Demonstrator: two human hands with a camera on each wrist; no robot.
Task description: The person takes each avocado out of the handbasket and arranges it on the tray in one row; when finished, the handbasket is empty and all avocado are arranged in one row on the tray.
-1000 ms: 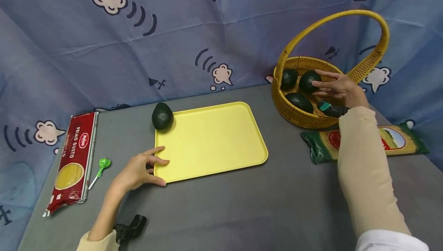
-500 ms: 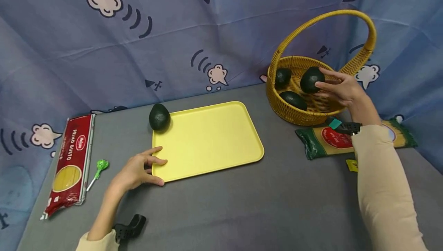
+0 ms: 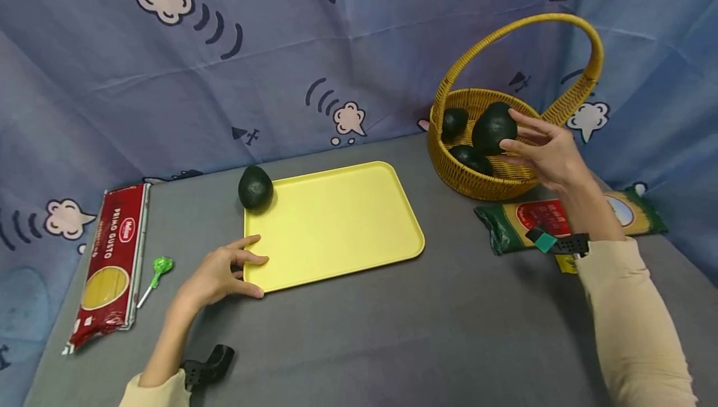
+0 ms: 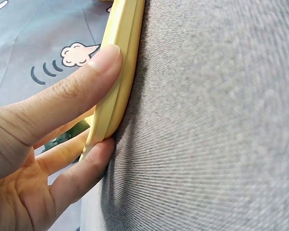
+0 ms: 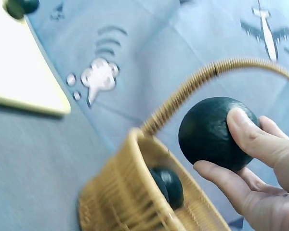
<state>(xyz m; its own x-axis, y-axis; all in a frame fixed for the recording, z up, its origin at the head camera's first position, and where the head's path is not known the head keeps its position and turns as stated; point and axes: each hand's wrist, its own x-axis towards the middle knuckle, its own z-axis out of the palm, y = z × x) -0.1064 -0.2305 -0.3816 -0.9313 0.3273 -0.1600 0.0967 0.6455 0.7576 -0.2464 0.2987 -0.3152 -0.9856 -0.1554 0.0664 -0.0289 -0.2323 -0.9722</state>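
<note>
My right hand (image 3: 552, 148) pinches a dark green avocado (image 3: 494, 128) between thumb and fingers, raised over the yellow wicker basket (image 3: 477, 189). In the right wrist view the held avocado (image 5: 214, 132) shows above the basket's rim. Two more avocados, one at the back (image 3: 454, 123) and one in front (image 3: 470, 159), lie inside the basket. My left hand (image 3: 219, 275) grips the near left corner of a yellow tray (image 3: 336, 226). Its thumb (image 4: 106, 60) presses along the tray's edge in the left wrist view. Another avocado (image 3: 255, 189) sits at the tray's far left corner.
At the left lie a red pasta packet (image 3: 114, 257) and a green lollipop (image 3: 162, 265). Right of the tray, a green and tan pasta packet (image 3: 510, 226) lies partly under my right forearm, beside a small yellow packet (image 3: 566, 263). A patterned blue cloth (image 3: 280, 52) hangs behind.
My right hand has lifted the avocado up from among the others, raising it toward the basket's rim. My left hand keeps its grip on the tray's corner. The head view has shifted slightly.
</note>
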